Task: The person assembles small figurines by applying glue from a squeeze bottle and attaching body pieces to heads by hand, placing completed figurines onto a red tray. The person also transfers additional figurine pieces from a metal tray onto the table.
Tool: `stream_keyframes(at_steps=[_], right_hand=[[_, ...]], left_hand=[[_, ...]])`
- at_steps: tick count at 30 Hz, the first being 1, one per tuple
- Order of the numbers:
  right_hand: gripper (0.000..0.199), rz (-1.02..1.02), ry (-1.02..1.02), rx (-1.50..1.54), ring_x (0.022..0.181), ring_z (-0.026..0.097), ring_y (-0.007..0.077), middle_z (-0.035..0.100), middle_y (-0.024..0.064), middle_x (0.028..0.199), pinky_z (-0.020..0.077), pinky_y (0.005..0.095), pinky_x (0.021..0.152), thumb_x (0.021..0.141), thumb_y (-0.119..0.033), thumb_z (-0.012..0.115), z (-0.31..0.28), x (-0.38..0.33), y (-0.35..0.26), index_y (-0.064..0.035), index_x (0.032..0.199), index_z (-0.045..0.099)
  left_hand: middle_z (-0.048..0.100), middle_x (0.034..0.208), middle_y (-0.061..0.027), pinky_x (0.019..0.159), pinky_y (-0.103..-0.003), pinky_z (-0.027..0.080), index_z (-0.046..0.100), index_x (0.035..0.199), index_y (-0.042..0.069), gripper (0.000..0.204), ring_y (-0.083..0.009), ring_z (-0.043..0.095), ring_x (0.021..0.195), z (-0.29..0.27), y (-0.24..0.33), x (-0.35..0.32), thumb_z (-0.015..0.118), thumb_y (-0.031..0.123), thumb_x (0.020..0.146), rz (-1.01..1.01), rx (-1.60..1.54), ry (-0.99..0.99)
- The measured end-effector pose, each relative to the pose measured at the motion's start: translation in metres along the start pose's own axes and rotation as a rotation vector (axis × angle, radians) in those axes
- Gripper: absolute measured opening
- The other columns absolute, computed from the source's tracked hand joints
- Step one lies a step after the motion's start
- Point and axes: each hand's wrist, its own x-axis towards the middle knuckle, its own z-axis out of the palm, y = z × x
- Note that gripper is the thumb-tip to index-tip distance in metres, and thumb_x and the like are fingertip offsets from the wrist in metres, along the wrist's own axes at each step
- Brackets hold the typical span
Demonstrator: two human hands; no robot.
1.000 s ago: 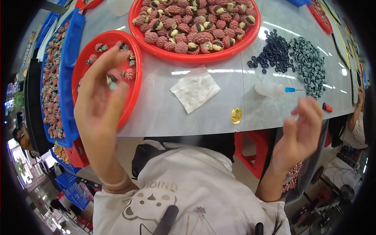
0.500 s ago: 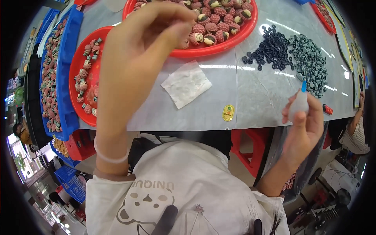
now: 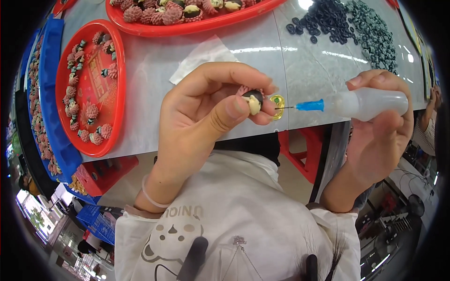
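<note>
Between the thumb and fingers of my left hand [image 3: 190, 112] is a small pink ridged figurine [image 3: 253, 100] with a black and cream part facing right. My right hand [image 3: 380, 133] is wrapped round a translucent squeeze bottle [image 3: 372, 103], held level. Its blue needle tip [image 3: 310, 106] points left at the figurine. The thin needle ends close to the figurine and fingertips; whether it touches, I cannot tell. Behind my left hand, a white paper sheet [image 3: 202, 57] lies partly covered on the table.
A large red tray [image 3: 197, 30] of similar figurines stands at the far side. To the left are an oval red tray [image 3: 121, 61] with several pieces and a blue bin [image 3: 63, 112]. Black rings [image 3: 328, 23] and dark green pieces [image 3: 375, 40] lie piled at far right.
My left hand has come back from the large red tray, now with a figurine in it. My right hand has tipped the bottle from upright to level, needle toward the figurine.
</note>
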Motion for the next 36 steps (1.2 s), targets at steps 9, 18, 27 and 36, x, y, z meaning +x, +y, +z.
stream_keyframes(at_steps=[9,18,27,36], right_hand=[[0.048,-0.248,0.018,-0.258,0.074,0.052,0.0223,0.054,0.022,0.09,0.0432,0.0284,0.063,0.083,-0.035,0.056,0.011,-0.004,-0.007,0.0091,0.101,0.049],[0.045,-0.571,0.106,-0.656,0.055,0.046,0.0193,0.061,0.0243,0.073,0.0377,0.0278,0.052,0.077,-0.03,0.058,0.03,-0.006,-0.028,0.0102,0.097,0.051],[0.046,-0.174,0.182,-0.009,0.072,0.057,0.0242,0.051,0.0193,0.092,0.0464,0.0213,0.057,0.079,-0.029,0.064,0.001,-0.012,-0.012,0.0071,0.101,0.046],[0.035,-0.272,0.098,-0.431,0.082,0.058,0.0188,0.06,0.0098,0.091,0.0441,0.0272,0.076,0.065,0.007,0.065,0.029,0.021,0.043,-0.0007,0.097,0.051]], left_hand=[[0.054,0.099,-0.0136,0.063,-0.02,0.045,0.05,0.104,-0.001,0.041,-0.0158,0.056,0.079,-0.005,0.003,-0.001,0.059,0.033,0.083,-0.04,-0.008,-0.001],[0.054,0.096,-0.0137,0.064,-0.022,0.046,0.05,0.102,-0.001,0.039,-0.018,0.057,0.082,-0.005,0.001,0.001,0.062,0.03,0.08,-0.031,-0.099,-0.003],[0.053,0.096,-0.0136,0.063,-0.021,0.049,0.05,0.101,0.001,0.038,-0.0182,0.057,0.083,-0.003,0.004,0.002,0.062,0.029,0.08,-0.051,-0.148,0.018],[0.05,0.095,-0.0111,0.061,-0.019,0.044,0.048,0.095,0.001,0.033,-0.0158,0.054,0.076,-0.001,0.003,-0.001,0.063,0.027,0.081,-0.059,-0.071,0.077]])
